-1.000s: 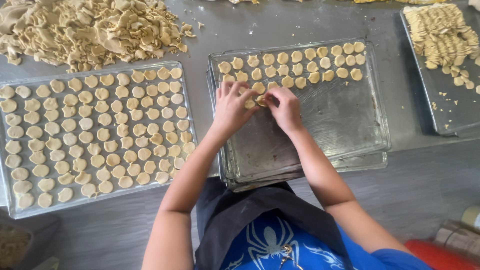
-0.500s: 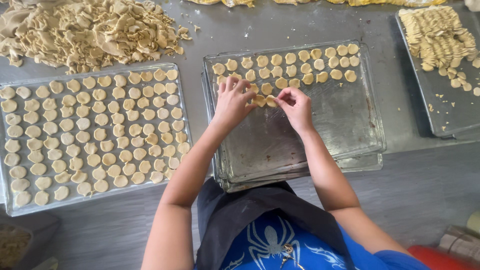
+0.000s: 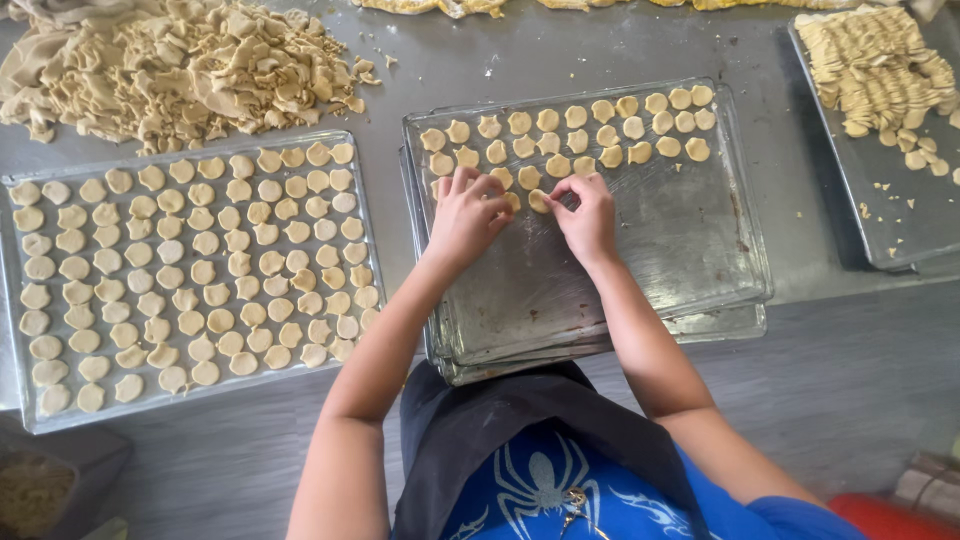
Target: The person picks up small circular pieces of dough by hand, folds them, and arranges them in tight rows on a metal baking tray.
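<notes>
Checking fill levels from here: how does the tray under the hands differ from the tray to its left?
The middle tray holds dough rounds only along its far edge; the left tray is covered with them. The middle tray sits on a stack of trays; the left tray shows none beneath. The left hand and right hand work over the middle tray; the left tray is untouched. Both are rectangular metal.

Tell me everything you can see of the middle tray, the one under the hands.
The middle tray is a shallow rectangular metal pan, greasy and scuffed, topmost of a small stack on the grey table. Small round dough discs fill its far end in about three rows; the near part is bare. The left hand and right hand rest over it at the third row, fingers pinching a disc. It sits slightly askew on the trays below.
</notes>
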